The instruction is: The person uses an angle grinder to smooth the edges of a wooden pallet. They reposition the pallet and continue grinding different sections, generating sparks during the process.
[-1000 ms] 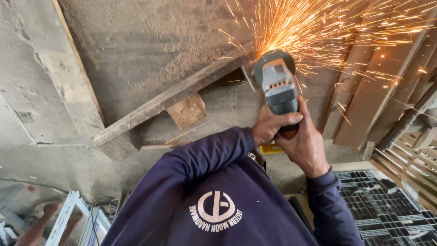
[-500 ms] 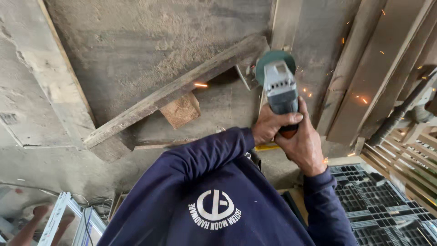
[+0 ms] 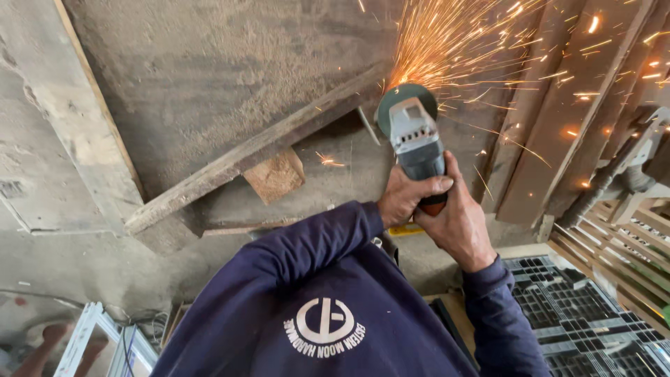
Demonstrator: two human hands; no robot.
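Both my hands grip a grey angle grinder [image 3: 417, 143] with a green guard, held out in front of my navy sweatshirt. My left hand [image 3: 407, 197] wraps the body from the left. My right hand [image 3: 457, 225] clasps the rear of the tool from the right. The disc touches the upper end of a long rusty bar [image 3: 258, 150] that lies slanted across the concrete floor. A wooden block [image 3: 276, 174] props up the bar. Orange sparks [image 3: 481, 42] spray up and to the right from the disc.
Wooden planks [image 3: 558, 119] lean or lie at the right, under the sparks. A black metal grid [image 3: 579, 314] sits at the bottom right beside wooden slats [image 3: 628, 244]. A white frame [image 3: 91, 342] lies at the bottom left. A broad board [image 3: 77, 119] runs along the left.
Sparks flew a second ago, had nearly stopped half a second ago, and now spray strongly again. The grinder and both hands stay in almost the same place.
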